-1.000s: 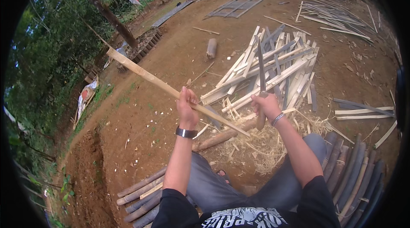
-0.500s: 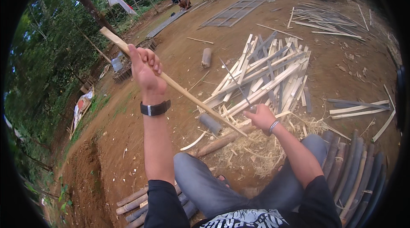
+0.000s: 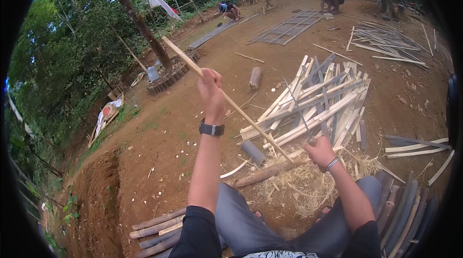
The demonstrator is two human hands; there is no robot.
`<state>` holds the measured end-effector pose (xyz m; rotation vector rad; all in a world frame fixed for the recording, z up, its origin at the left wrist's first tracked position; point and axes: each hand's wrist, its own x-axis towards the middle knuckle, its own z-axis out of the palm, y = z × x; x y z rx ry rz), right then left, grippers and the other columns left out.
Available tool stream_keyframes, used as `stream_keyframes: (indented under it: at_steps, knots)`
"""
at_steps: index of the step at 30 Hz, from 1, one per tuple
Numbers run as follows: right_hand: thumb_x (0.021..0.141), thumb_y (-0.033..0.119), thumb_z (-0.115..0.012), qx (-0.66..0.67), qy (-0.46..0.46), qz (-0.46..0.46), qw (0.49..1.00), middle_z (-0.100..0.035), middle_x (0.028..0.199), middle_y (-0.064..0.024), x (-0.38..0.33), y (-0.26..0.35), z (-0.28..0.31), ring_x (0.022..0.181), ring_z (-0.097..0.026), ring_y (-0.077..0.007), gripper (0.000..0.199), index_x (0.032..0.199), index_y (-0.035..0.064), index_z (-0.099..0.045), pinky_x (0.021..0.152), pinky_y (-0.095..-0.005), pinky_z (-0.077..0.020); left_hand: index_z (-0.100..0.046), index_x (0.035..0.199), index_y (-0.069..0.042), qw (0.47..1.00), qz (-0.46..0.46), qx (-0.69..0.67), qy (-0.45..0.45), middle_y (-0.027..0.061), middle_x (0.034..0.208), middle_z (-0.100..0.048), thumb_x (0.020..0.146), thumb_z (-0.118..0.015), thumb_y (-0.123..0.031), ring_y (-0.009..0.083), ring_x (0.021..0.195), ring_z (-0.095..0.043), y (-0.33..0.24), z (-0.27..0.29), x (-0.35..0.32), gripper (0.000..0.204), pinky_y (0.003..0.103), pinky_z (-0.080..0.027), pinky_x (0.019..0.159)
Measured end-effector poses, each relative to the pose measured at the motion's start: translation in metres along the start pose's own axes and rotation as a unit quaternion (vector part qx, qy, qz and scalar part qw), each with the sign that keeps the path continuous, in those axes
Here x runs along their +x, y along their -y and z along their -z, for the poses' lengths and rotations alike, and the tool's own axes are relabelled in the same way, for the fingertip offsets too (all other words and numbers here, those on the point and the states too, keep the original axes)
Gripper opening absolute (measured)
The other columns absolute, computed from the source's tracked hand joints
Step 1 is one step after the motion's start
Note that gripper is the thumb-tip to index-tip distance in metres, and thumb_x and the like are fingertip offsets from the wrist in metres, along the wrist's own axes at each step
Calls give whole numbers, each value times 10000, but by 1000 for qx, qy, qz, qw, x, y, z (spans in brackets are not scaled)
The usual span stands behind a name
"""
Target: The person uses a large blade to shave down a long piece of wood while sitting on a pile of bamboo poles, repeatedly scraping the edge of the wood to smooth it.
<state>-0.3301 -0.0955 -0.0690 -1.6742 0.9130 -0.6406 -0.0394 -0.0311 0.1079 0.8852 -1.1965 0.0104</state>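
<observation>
My left hand (image 3: 211, 95), raised ahead of me with a watch on its wrist, is closed around a long pale bamboo strip (image 3: 255, 126). The strip slants from upper left to lower right. Its lower end is at a round bamboo pole (image 3: 260, 175) lying across the ground before my feet; contact cannot be made out. In my right hand (image 3: 320, 153) is the handle of a long knife (image 3: 300, 113), its thin dark blade pointing up and away to the left. The strip's lower end is just left of my right hand, apart from the blade.
Beyond the knife lies a heap of split bamboo strips (image 3: 333, 94). Shavings (image 3: 308, 185) cover the ground by my feet. Bamboo poles (image 3: 400, 209) lie on both sides of me. A short log (image 3: 255, 78), a lattice panel (image 3: 287, 27) and crouching people (image 3: 332, 0) are farther off.
The whole view has shifted, with the scene now farther right and lower. My left hand has come inward to the right with the strip, which slopes more steeply. My right hand still grips the knife.
</observation>
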Motion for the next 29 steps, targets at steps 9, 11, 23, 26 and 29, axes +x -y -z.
stream_keyframes:
  at_steps: [9,11,23,26,29]
  knots:
    - [791,225,-676,13,-22,-7,1000,-586,521,-107,14,-8,7,409,-570,-156,330,719,-88,-601,390,-292,-452,-563,994,-27,894,285,236,254,47,809,-620,919,-551,-267,139,803,-598,16,-21,-24,252,268,-476,739]
    - [789,232,-681,35,-8,-9,999,-583,517,-99,14,-8,3,406,-566,-154,329,685,-70,-603,388,-291,-447,-553,1025,-23,886,298,194,296,78,793,-633,949,-509,-270,167,792,-637,15,-19,-18,262,293,-514,690]
    - [789,208,-687,106,2,-15,994,-571,514,-94,15,-5,-2,389,-551,-150,315,639,-51,-590,373,-292,-441,-543,948,1,991,-60,94,-80,77,652,-599,1001,-370,-381,144,509,-606,-59,-67,59,424,239,-469,451]
    - [787,205,-689,109,3,-10,994,-570,511,-95,15,-6,-1,385,-549,-153,312,634,-49,-591,370,-292,-440,-544,948,4,991,-80,90,-66,79,643,-598,1001,-375,-378,152,508,-606,-79,-63,73,421,244,-473,456]
    - [786,204,-690,114,0,-6,994,-571,510,-95,16,-7,-1,385,-551,-156,311,634,-48,-592,370,-291,-442,-557,931,-6,993,-59,98,-14,73,643,-603,1003,-385,-345,136,507,-602,-84,-65,75,387,242,-483,474]
